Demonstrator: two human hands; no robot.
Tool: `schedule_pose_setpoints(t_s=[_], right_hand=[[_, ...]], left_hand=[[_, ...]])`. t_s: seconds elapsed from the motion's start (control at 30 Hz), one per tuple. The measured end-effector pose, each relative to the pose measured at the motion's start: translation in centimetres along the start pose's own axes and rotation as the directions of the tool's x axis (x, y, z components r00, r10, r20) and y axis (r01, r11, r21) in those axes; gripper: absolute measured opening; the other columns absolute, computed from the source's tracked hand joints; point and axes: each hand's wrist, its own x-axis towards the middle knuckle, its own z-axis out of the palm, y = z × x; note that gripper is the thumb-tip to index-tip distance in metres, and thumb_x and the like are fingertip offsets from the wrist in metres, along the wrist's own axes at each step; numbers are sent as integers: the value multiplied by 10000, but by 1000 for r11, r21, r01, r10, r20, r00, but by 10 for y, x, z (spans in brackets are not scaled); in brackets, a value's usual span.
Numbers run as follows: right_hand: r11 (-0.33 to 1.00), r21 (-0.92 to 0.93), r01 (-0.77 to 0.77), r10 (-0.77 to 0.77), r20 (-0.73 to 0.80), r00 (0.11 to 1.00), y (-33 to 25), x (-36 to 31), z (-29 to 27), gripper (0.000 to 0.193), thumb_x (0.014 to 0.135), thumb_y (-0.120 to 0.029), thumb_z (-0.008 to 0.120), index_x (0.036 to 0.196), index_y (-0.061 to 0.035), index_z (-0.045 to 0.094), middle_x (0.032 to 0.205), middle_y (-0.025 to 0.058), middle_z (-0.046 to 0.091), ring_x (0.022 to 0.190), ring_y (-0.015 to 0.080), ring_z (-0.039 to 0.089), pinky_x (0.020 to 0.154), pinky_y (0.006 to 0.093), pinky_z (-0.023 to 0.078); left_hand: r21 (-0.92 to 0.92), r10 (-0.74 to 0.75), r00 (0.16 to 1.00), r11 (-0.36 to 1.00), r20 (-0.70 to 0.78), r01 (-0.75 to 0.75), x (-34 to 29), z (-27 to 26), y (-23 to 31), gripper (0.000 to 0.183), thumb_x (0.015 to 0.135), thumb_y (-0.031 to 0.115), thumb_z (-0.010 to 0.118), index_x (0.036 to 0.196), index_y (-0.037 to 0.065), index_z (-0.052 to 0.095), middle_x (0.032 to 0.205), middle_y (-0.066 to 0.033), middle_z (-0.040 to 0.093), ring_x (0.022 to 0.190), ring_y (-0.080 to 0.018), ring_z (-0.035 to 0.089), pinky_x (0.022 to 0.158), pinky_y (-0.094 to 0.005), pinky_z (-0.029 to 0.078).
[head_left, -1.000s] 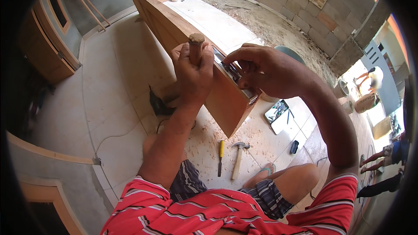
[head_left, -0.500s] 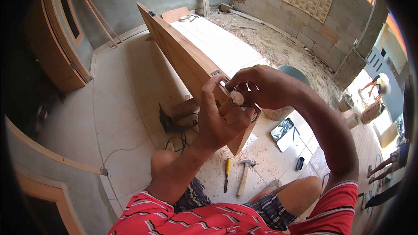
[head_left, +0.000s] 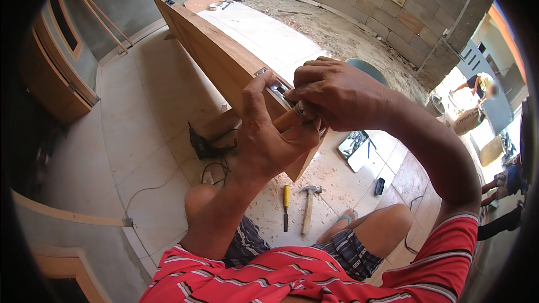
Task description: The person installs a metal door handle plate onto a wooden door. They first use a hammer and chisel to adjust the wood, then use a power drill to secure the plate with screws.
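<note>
A wooden door (head_left: 224, 59) stands on its long edge in front of me, with metal fittings set into its upper edge. My left hand (head_left: 266, 134) is at its near end, the index finger lying along the edge beside a metal plate (head_left: 276, 87). A brown cylindrical piece (head_left: 288, 120) with a ringed end lies between that hand's finger and thumb; its kind is unclear. Above it my right hand (head_left: 331, 92) is closed, fingertips pressed together near the plate and the ringed end. Whatever it pinches is hidden by the fingers.
A yellow-handled chisel (head_left: 286, 207) and a claw hammer (head_left: 309, 207) lie among wood shavings before me. A corded power tool (head_left: 205, 143) rests left of the door. An open case of small parts (head_left: 355, 148) and a bucket (head_left: 368, 70) are at the right. People are farther right.
My right hand has turned and closed, now covering the pale, round end that showed between my hands. The left hand keeps its place on the door; the whole view has shifted.
</note>
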Motion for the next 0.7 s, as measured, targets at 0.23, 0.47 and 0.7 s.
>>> schedule_pose_setpoints(t_s=[0.23,0.47,0.7], right_hand=[[992,103,70,-55,-145,988,9,-5,14,238,815,-27,762,1042,-7,695,954,118,636,931,320,656,817,439,551],[977,213,14,28,-192,981,13,9,21,130,909,-22,719,1037,-10,699,923,129,628,874,313,658,795,448,539],[947,262,-186,163,110,981,27,34,7,257,841,-39,719,1089,-71,779,1001,98,739,977,292,717,899,398,597]], left_hand=[[42,19,999,999,-32,-18,-3,9,-4,881,828,197,855,1509,-24,342,1386,-208,510,1267,-285,574,1049,-404,521],[-69,-40,999,997,0,40,-3,8,-4,851,858,125,820,1529,-17,316,1387,-200,508,1272,-258,574,1009,-366,557],[-123,-102,994,987,30,105,-3,6,-4,875,851,106,813,1543,-14,292,1388,-204,507,1257,-257,584,1004,-368,557]])
